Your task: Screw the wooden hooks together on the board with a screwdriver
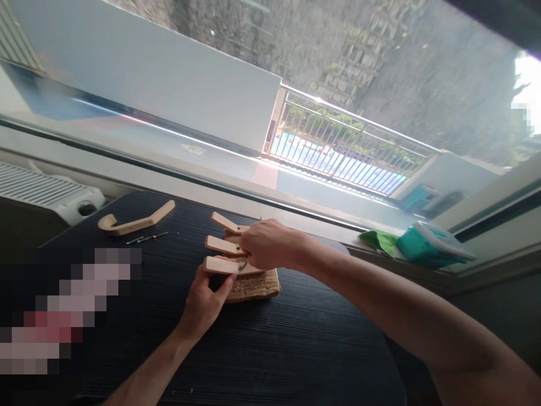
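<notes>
Several bent pale wooden pieces lie side by side over a brown cardboard-like block with many small holes in its face. My left hand grips the nearest wooden piece, its thumb along the near edge and its fingers behind, partly hidden. Curled above the same piece, my right hand is closed around a thin dark metal tool, whose tip meets a hole in the wood. Most of the tool is hidden in the fist. The middle wooden piece and the far wooden piece each show a dark hole.
On the black table, a hook-shaped wooden piece lies at the far left beside thin metal rods. A teal box and a green cloth rest on the windowsill. A white radiator stands left.
</notes>
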`<state>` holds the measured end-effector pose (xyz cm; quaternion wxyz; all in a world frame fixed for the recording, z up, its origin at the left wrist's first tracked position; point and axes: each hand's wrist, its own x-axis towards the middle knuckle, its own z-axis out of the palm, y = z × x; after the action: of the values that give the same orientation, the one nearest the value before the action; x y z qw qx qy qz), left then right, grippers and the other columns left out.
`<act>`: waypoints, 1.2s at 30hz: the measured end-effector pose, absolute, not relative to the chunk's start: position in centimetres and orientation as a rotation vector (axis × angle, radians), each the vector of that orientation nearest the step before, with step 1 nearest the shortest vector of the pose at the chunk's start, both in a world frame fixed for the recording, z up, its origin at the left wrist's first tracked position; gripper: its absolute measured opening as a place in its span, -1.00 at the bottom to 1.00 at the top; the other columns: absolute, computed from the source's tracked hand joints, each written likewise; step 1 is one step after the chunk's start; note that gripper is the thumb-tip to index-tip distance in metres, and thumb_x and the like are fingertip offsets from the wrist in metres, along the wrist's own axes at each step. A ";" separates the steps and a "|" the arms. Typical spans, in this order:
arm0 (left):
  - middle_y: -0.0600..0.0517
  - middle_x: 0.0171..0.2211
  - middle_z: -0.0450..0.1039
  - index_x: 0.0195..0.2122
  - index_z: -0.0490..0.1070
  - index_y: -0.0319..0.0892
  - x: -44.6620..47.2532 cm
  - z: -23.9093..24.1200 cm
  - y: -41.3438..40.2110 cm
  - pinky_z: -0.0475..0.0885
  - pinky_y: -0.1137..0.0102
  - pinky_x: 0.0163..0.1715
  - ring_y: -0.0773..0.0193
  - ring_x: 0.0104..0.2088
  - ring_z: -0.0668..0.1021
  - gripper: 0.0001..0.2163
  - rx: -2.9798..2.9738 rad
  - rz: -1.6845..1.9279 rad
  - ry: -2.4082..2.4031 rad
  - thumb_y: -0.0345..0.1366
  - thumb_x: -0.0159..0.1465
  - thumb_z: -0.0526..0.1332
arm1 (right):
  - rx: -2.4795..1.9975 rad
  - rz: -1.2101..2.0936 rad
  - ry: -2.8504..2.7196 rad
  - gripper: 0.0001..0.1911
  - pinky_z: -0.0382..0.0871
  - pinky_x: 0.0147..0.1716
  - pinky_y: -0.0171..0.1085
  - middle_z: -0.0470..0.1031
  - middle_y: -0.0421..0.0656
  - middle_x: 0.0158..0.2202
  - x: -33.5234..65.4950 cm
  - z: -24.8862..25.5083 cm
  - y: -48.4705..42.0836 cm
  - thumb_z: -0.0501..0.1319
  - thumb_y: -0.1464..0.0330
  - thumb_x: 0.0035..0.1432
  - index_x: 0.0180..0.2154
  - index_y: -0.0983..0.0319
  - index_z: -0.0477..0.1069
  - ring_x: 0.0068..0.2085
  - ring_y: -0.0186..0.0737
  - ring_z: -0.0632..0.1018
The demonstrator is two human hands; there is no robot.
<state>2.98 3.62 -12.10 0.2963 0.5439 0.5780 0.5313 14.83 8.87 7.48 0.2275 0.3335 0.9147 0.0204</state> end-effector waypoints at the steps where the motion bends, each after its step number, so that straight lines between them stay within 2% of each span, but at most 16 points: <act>1: -0.11 -0.10 0.49 -0.16 0.43 -0.21 3.0 -12.1 3.6 0.32 0.16 0.11 0.04 -0.01 0.50 -0.63 1.448 1.407 1.539 -0.06 0.10 0.24 | 0.920 0.075 2.511 -0.83 0.34 -0.44 -0.26 0.57 -0.07 -0.33 14.8 7.6 8.7 0.15 0.46 0.15 -0.25 0.29 0.50 -0.31 -0.12 0.58; 6: -0.10 -0.13 0.50 -0.18 0.43 -0.19 3.0 -12.5 3.8 0.36 0.15 0.07 0.03 -0.04 0.52 -0.64 1.439 1.434 1.571 -0.06 0.08 0.24 | 0.825 0.188 2.557 -0.83 0.40 -0.38 -0.24 0.56 -0.06 -0.21 14.2 7.8 8.0 0.13 0.53 0.17 -0.26 0.29 0.49 -0.21 -0.09 0.58; 17: -0.08 -0.17 0.50 -0.19 0.44 -0.19 2.9 -12.9 3.9 0.38 0.19 0.05 0.05 -0.05 0.53 -0.67 1.440 1.456 1.552 -0.10 0.09 0.26 | 0.788 0.139 2.603 -0.83 0.34 -0.44 -0.25 0.57 -0.07 -0.25 14.4 7.1 8.8 0.13 0.52 0.17 -0.29 0.30 0.50 -0.27 -0.10 0.57; 22: -0.08 -0.14 0.49 -0.15 0.43 -0.19 2.9 -13.1 4.0 0.35 0.16 0.07 0.07 -0.04 0.52 -0.66 1.460 1.458 1.529 -0.11 0.11 0.26 | 0.791 0.099 2.606 -0.82 0.25 -0.48 -0.30 0.56 -0.08 -0.37 14.7 7.1 9.5 0.13 0.53 0.15 -0.39 0.31 0.51 -0.34 -0.18 0.55; 28: -0.08 -0.15 0.49 -0.16 0.43 -0.19 2.9 -13.2 4.1 0.36 0.18 0.06 0.07 -0.05 0.52 -0.67 1.468 1.457 1.534 -0.11 0.11 0.26 | 0.782 0.085 2.620 -0.82 0.22 -0.46 -0.32 0.57 -0.06 -0.30 14.9 7.1 9.5 0.13 0.53 0.15 -0.36 0.30 0.52 -0.33 -0.21 0.54; 36: -0.07 -0.14 0.50 -0.16 0.43 -0.18 3.0 -12.9 3.9 0.37 0.19 0.06 0.07 -0.05 0.52 -0.67 1.472 1.454 1.555 -0.11 0.11 0.25 | 0.792 0.105 2.628 -0.81 0.25 -0.48 -0.29 0.56 -0.07 -0.34 14.7 6.9 9.4 0.12 0.50 0.17 -0.37 0.30 0.51 -0.35 -0.17 0.54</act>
<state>2.96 3.91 -12.94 0.2731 0.5472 0.5780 0.5402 14.71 9.36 6.93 0.1962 0.2829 0.9381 0.0377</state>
